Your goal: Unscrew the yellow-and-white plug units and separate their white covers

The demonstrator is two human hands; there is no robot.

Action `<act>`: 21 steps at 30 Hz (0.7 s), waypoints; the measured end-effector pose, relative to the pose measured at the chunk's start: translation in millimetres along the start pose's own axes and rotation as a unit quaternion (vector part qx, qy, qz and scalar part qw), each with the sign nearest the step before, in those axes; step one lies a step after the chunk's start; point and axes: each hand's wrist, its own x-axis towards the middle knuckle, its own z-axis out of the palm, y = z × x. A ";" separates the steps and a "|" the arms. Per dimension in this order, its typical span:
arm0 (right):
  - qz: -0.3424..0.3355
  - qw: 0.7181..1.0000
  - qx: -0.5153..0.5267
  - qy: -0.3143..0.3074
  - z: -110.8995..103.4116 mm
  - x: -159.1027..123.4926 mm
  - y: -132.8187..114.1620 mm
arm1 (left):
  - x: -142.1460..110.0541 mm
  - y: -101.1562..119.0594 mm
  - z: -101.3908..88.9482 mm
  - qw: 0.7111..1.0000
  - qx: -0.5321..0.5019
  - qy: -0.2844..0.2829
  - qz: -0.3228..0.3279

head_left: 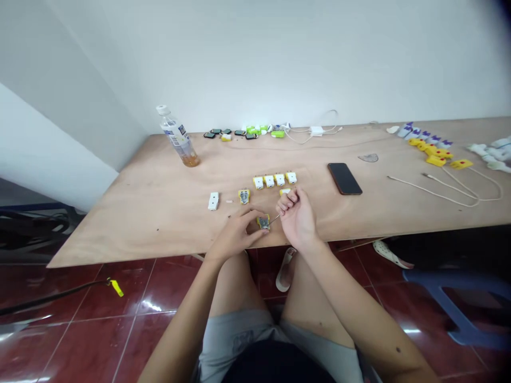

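Observation:
Near the front edge of the table, my left hand point(235, 234) pinches a small opened yellow device point(263, 222) between thumb and fingers, its grey inside facing up. My right hand point(298, 215) is closed around a thin metal rod-like tool point(274, 218), whose tip reaches the device's right side; its exact kind cannot be made out. Just beyond my left hand lies another opened yellow device point(244, 196), with a white casing point(213, 201) to its left. Several white-and-yellow devices point(269, 182) stand in a row behind. One more white piece point(285, 191) is partly hidden by my right hand.
A phone point(345, 178) lies right of my hands. A drink bottle point(179, 137) stands at the back left. Along the wall sit small dark and green parts point(255, 130) and a white cable point(316, 131). Yellow plugs point(435, 154) and cables occupy the right side.

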 end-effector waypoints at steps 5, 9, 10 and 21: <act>-0.020 0.999 -0.021 -0.017 2.3 -3.5 2.1 | 0.2 2.5 -1.5 1.000 0.005 -0.003 -0.008; -0.074 0.985 -0.126 -0.087 7.5 -16.4 1.5 | -0.2 1.9 -0.6 1.000 0.002 -0.003 -0.014; -0.084 0.971 -0.187 -0.123 9.5 -19.7 -0.7 | -0.4 1.0 0.1 1.000 0.001 -0.002 -0.011; -0.167 0.749 -0.572 -0.290 43.9 8.9 -56.3 | 1.0 1.1 3.4 0.999 0.028 0.017 -0.007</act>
